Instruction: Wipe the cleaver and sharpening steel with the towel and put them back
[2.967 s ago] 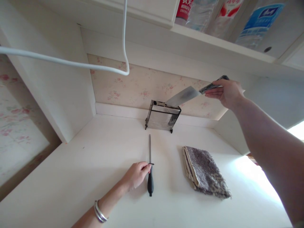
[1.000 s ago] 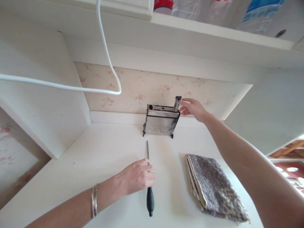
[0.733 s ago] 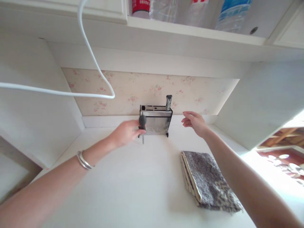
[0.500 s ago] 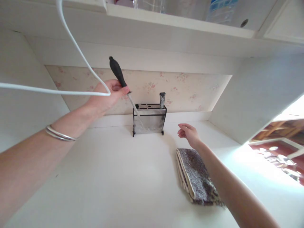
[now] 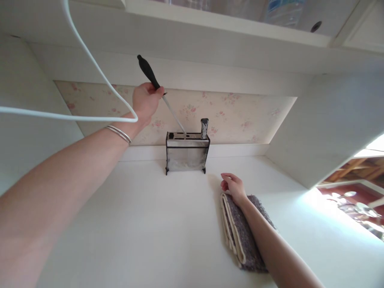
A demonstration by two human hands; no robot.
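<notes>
My left hand [image 5: 147,102] is closed around the lower end of the black handle of a honing steel [image 5: 149,72]. The steel tilts, handle up and to the left, and its thin rod slopes down to the top of a knife block [image 5: 187,158]. The rod's tip is at the small round hole there; whether it has entered I cannot tell. One knife [image 5: 204,128] with a worn dark handle stands in the block's right end. Resting over the far edge of a folded towel [image 5: 258,256], my right hand [image 5: 233,188] has loosely curled fingers and holds nothing.
A white cable [image 5: 99,70] hangs in front of my left forearm. Overhead is a cabinet shelf [image 5: 228,24] with clear containers. A white side panel [image 5: 318,124] bounds the white counter [image 5: 144,228] on the right, and a flowered wall [image 5: 231,116] stands behind the block.
My left hand has risen and moved slightly right, bringing the rod's tip from in front of the block up to its top. My right hand has come lower, nearer the towel.
</notes>
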